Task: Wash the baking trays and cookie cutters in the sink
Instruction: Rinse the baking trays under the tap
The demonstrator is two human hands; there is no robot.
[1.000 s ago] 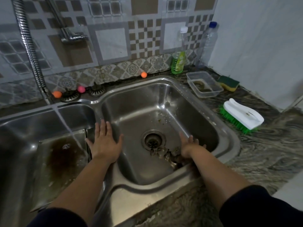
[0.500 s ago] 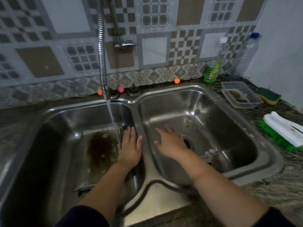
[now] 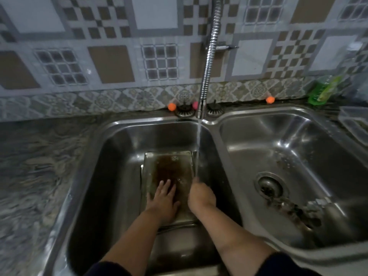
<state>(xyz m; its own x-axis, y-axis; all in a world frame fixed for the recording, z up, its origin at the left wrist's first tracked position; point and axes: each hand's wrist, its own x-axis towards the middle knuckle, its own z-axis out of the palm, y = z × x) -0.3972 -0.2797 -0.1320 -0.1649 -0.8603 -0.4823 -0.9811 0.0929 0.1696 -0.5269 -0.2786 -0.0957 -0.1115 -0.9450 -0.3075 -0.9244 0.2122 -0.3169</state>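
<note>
**Left grip flat on the tray, right grip under the stream**

Left grip [image 3: 162, 202] lies flat with fingers spread, palm pressed on the near part of the baking tray [image 3: 169, 166]. That tray sits on the floor of the left sink basin [image 3: 111, 176], its middle covered by a dark brown stain, and reaches from under the palm toward the back wall. Right grip [image 3: 200, 194] hangs just beside the left, over the tray's right edge, where the water stream [image 3: 198, 148] from the flexible metal faucet [image 3: 209, 56] strikes it; its fingers point away and down, so I cannot tell whether they are curled or what they touch. Cookie cutters [image 3: 294, 210] lie in a heap near the drain [image 3: 269, 186] of the right sink basin [image 3: 298, 140], well apart from both grips. A green soap bottle [image 3: 322, 90] stands on the tabletop at the far right.
</note>
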